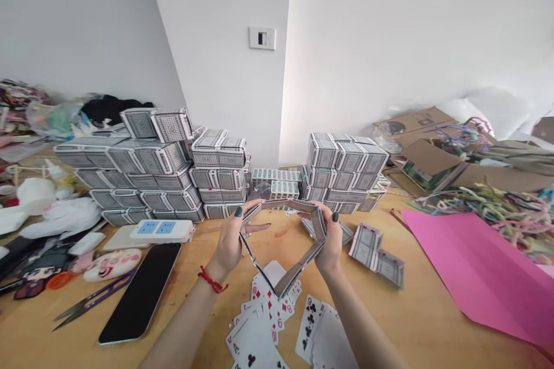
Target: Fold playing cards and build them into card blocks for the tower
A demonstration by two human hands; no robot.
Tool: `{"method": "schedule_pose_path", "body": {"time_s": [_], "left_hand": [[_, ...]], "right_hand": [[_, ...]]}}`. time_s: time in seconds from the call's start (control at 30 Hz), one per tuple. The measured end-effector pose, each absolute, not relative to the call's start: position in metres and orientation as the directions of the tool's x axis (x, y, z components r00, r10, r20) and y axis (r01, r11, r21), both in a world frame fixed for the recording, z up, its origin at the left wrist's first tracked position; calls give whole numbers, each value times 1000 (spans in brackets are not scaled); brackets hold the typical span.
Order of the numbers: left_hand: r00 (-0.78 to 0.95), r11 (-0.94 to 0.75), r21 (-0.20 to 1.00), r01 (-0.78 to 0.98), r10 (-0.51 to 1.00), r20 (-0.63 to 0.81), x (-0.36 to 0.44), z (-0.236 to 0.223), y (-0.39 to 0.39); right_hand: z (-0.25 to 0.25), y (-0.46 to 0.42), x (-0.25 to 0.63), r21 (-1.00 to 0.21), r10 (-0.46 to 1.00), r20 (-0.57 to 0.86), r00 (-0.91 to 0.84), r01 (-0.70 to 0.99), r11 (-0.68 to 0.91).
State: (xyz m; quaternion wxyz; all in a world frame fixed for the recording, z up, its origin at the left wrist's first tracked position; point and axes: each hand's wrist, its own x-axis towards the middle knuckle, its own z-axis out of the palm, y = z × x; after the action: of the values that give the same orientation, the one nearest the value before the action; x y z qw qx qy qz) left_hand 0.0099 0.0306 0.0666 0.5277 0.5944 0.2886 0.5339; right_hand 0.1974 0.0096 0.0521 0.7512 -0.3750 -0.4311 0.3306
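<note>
My left hand (231,239) and my right hand (329,239) hold opposite sides of a ring of joined playing cards (298,270), raised above the table. Its shape is an open loop with several corners, and the fingers of both hands are closed on its edges. Below it, loose playing cards (270,305) lie spread face up. A second small pile of playing cards (322,334) sits beside them under my right forearm. To the right of my right hand lies a folded card piece (376,255), and another is partly hidden behind the ring.
Stacked card blocks (160,155) stand at the back left, with more card blocks (346,167) at the back right. A phone (141,294), scissors (93,300) and a power strip (162,229) lie left. Pink paper (480,277) and a cardboard box (433,161) are right.
</note>
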Motion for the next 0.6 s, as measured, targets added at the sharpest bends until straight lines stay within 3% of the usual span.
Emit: {"method": "schedule_pose_path", "body": {"time_s": [0.17, 0.47, 0.6], "left_hand": [[266, -387, 912, -136, 872, 410, 10, 76, 27], [264, -443, 879, -175, 839, 476, 8, 83, 24], [294, -489, 862, -135, 811, 506, 5, 88, 21]], "right_hand": [[53, 9, 203, -877, 834, 389, 391, -119, 465], [65, -2, 199, -873, 915, 397, 76, -275, 402], [64, 0, 204, -852, 910, 410, 61, -331, 405]]}}
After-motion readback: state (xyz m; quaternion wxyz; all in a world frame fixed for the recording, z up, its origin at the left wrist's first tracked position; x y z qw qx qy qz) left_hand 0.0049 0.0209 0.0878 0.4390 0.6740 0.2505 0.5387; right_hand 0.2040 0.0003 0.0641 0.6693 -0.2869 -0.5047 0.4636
